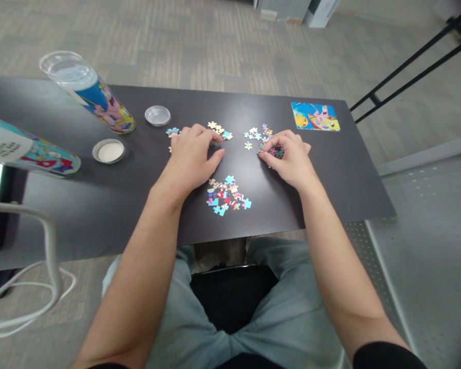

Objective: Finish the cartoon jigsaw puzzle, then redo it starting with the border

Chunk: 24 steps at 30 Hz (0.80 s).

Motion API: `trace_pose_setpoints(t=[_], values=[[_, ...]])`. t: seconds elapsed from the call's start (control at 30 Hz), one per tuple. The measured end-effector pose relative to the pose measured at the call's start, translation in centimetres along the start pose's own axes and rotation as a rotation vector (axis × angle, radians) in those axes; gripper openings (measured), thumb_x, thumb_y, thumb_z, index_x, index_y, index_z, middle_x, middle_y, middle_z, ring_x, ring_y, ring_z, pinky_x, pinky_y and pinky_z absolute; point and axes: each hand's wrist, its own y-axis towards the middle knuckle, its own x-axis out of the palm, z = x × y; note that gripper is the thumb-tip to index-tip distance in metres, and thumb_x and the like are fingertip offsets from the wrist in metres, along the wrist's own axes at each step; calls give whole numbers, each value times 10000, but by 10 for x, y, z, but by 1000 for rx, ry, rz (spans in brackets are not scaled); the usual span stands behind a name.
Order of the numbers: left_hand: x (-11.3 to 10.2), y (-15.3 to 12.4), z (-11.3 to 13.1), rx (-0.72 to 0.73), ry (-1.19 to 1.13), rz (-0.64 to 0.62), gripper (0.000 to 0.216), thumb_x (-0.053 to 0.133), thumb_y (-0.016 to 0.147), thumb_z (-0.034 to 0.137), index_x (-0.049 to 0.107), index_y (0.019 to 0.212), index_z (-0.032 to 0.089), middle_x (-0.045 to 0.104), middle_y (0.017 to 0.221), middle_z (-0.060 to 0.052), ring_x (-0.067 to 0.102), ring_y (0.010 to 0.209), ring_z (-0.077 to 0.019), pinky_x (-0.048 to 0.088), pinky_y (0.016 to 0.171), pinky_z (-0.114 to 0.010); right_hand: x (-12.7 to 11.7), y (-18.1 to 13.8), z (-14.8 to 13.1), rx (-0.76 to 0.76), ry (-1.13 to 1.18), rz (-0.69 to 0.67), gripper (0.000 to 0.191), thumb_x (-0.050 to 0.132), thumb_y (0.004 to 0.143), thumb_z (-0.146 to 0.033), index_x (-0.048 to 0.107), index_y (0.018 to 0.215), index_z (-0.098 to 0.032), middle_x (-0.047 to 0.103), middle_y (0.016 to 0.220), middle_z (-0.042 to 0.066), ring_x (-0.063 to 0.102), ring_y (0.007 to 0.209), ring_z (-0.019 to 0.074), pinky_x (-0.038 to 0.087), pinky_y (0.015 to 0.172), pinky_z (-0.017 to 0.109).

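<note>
My left hand (pixel 194 156) rests palm down over the table, with the thumb spread from the curved fingers and nothing visible in its grasp. Jigsaw pieces (pixel 172 132) peek out at its left, and another small group of pieces (pixel 215 126) lies just beyond its fingertips. Thumb and forefinger of my right hand (pixel 292 158) are pinched on a small jigsaw piece (pixel 260 152), mostly hidden by the fingers. Loose pieces (pixel 253 134) lie beside and partly beneath that hand. Nearer to me is a pile of blue, red and white pieces (pixel 225 197).
Two clear cartoon-printed tubes, one tube (pixel 105 105) behind the other tube (pixel 42 154), stand on the dark table (pixel 138 215) at left. Two round lids (pixel 157 116) (pixel 109 151) lie near them. A cartoon picture card (pixel 315 117) is at far right. White cable (pixel 54 256) loops at lower left.
</note>
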Motion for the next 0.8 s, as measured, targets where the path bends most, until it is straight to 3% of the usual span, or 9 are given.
trace_pose_setpoints(t=[0.13,0.27,0.37,0.5,0.6,0.8], values=[[2,-2,3,34,-1,-30,491,665,1195,425,831,1639,294,738,1776,-191,647,1640,-515,441,1433,-780,-2,1,-2,-53,1,-16,219,752,1183,-526,929,1250,-417,879,1560,106,738,1568,515,500,1358,858],[7,-5,3,147,-18,-106,626,683,1216,487,763,1800,275,617,1993,-198,505,1825,-565,304,1504,-865,-10,-1,-4,-132,-31,-106,301,783,1190,-640,984,1301,-445,869,1649,104,697,1636,557,485,1362,898],[5,-5,3,168,-37,-109,561,695,1221,474,810,1724,254,712,1899,-216,561,1802,-553,294,1504,-872,-12,-3,-6,-143,-50,-107,292,820,1173,-657,985,1298,-451,876,1648,81,710,1632,546,502,1363,883],[-2,-5,3,98,-41,-28,358,760,1176,448,885,1492,335,847,1657,-152,694,1609,-505,402,1438,-809,-10,-6,-9,-147,-66,-93,288,787,1194,-647,972,1325,-469,886,1610,92,745,1578,529,546,1327,864],[-4,-6,3,47,-37,7,373,806,1142,427,876,1497,336,821,1639,-156,719,1520,-480,435,1413,-776,-8,-8,-14,-151,-96,-80,291,750,1222,-598,960,1366,-456,887,1594,105,756,1552,522,562,1312,852],[6,-6,9,57,15,25,314,777,1188,457,876,1447,309,810,1653,-164,696,1570,-499,425,1415,-795,-1,-12,-35,-202,-83,-82,242,755,1231,-513,936,1364,-424,890,1590,109,750,1533,522,541,1304,814]])
